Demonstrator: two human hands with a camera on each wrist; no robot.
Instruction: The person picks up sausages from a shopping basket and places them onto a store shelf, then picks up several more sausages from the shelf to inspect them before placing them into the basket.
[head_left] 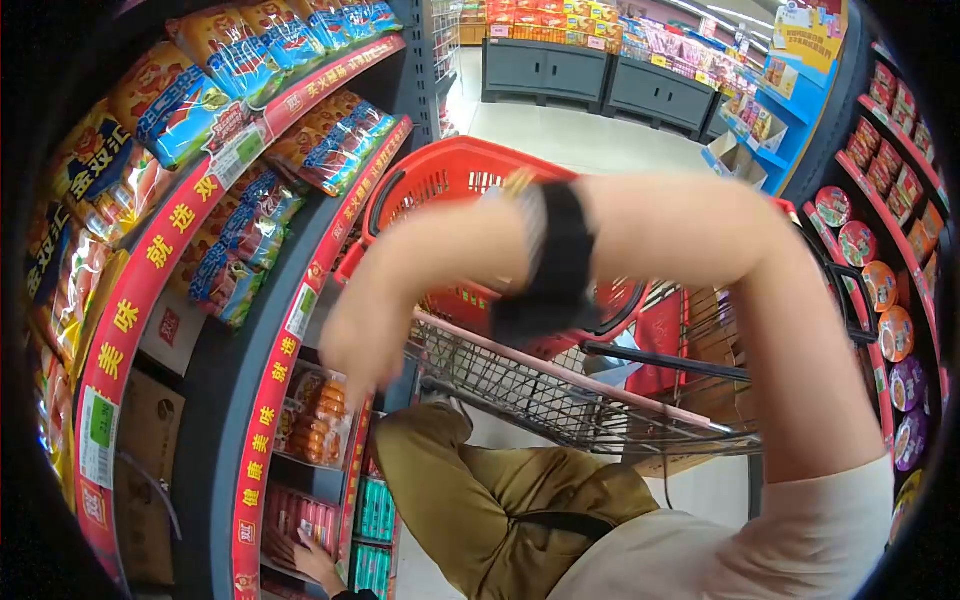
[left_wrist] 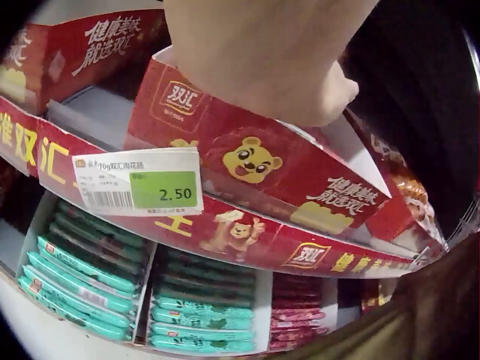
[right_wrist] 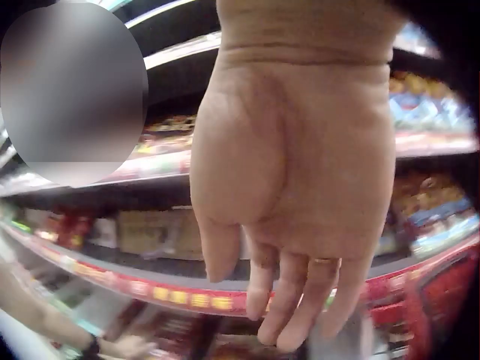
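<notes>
Blurred, my right hand [head_left: 365, 325] is in front of the left shelf, near packed sausages [head_left: 318, 425]. Its palm faces the camera in the right wrist view, the hand [right_wrist: 292, 187] hanging with loose fingers and nothing in them. Low on the same shelf, my left hand [head_left: 312, 562] reaches over pink-red packs [head_left: 305, 515], its fingers appearing extended. In the left wrist view that hand [left_wrist: 262, 56] is over a red box [left_wrist: 262, 161] with a bear print; most fingers are hidden. The left hand [right_wrist: 127, 346] also shows small at the lower left of the right wrist view.
A shopping cart [head_left: 560, 390] with a red basket [head_left: 470, 160] stands beside the legs. Bagged sausages [head_left: 225, 50] fill the upper left shelves. Green packs [left_wrist: 202, 322] lie below a price tag [left_wrist: 139, 182]. Round tubs [head_left: 880, 285] line the right shelf.
</notes>
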